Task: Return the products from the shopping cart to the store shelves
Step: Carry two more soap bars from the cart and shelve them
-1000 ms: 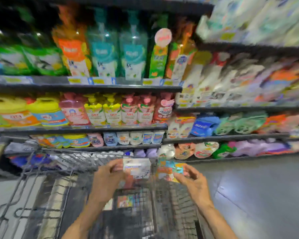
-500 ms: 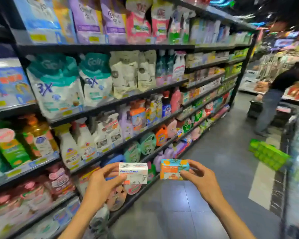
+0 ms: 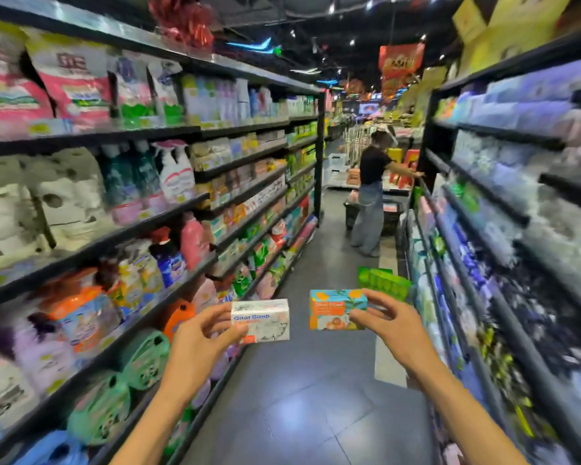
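Each hand (image 3: 202,344) (image 3: 391,325) pinches a soap box (image 3: 260,320) (image 3: 336,308) mid-aisle between shelves (image 3: 168,209).

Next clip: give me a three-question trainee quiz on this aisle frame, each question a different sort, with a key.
1. True or false: the left hand holds the white soap box printed "Goat Soap".
2. Multiple choice: the right hand holds A) a spray bottle, B) an orange and teal soap box, C) nothing.
3. Short answer: where does the other person stand?

Key: 1 true. 2 B. 3 At the far end of the aisle, reaching toward the right-hand shelves.
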The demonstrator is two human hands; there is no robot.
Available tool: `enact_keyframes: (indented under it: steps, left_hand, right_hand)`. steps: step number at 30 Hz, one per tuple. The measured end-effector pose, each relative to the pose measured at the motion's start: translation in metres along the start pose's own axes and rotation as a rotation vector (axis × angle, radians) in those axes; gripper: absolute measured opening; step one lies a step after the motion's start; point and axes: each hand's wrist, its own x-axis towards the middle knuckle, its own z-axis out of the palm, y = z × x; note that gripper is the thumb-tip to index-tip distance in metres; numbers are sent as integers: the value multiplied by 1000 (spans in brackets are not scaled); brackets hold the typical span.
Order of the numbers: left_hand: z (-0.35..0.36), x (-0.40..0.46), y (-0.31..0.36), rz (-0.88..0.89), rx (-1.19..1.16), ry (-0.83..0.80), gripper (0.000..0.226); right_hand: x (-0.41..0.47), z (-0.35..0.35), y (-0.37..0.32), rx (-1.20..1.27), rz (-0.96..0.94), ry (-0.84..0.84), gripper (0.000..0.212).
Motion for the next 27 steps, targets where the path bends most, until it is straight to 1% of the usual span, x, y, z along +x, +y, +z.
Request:
enact_keyframes:
  steps: [2, 4, 11, 13, 16, 21, 24, 27]
  left_hand:
    - [25, 36, -1, 27, -6, -33, 31]
    - [47, 75, -4, 53, -16, -66, 30]
    - [105, 232, -35, 102, -25, -102, 39]
    - [120, 275, -36, 110, -28, -124, 36]
    - [142, 341, -41, 121, -12, -163, 36]
    - [183, 436, -53, 141, 0, -175, 34]
    - [210, 492, -66, 136, -6, -180, 32]
    - [240, 546, -78, 118, -9, -152, 32]
  right_hand:
    - [28, -18, 2, -10, 0, 52, 48]
    - [58, -35, 8, -15, -10, 85, 45]
    - [189, -66, 32, -33, -16, 180, 52]
    - [228, -70, 34, -37, -23, 192, 48]
    - [285, -77, 35, 14, -23, 254, 39]
    - [381, -92, 50, 51, -19, 282, 36]
    - [442, -100, 66, 71, -19, 267, 36]
    - [509, -110, 84, 80, -17, 235, 37]
